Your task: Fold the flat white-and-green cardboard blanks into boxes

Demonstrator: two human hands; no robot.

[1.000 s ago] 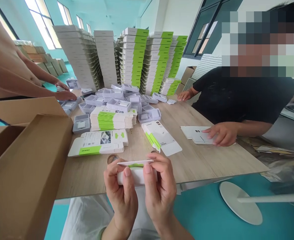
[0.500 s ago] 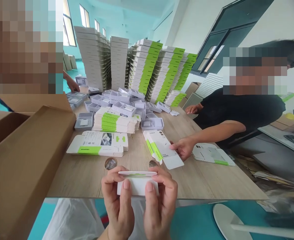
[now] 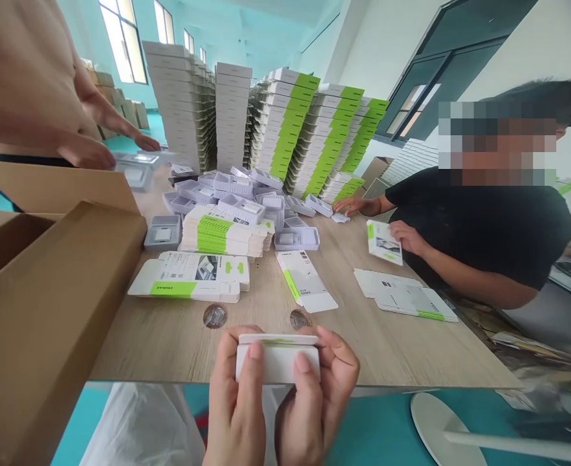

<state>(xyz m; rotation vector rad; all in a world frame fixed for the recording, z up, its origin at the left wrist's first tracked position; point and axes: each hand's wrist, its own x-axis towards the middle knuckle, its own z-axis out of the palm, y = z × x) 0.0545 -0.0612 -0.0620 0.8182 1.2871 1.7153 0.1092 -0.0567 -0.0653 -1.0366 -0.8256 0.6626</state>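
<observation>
Both my hands grip a small white carton (image 3: 279,366) just over the table's front edge. My left hand (image 3: 239,395) has its thumb pressed on the near face, with the fingers curled behind. My right hand (image 3: 317,395) holds the other end the same way. A flap with a bit of green stands along the carton's top, a narrow gap below it. Beyond my hands lie a stack of flat white-and-green cartons (image 3: 169,275) at left and a flat carton (image 3: 305,281) at right.
Grey plastic trays (image 3: 237,188) lie heaped mid-table before tall stacks of boxes (image 3: 285,123). A large brown cardboard box (image 3: 72,285) stands at left. One co-worker's hand (image 3: 406,236) holds a carton at right; another co-worker's hand (image 3: 88,152) is over trays at left.
My hands and the carton have shifted slightly right. The right co-worker's hand has left the table with a carton. The left co-worker's hands now hold a tray.
</observation>
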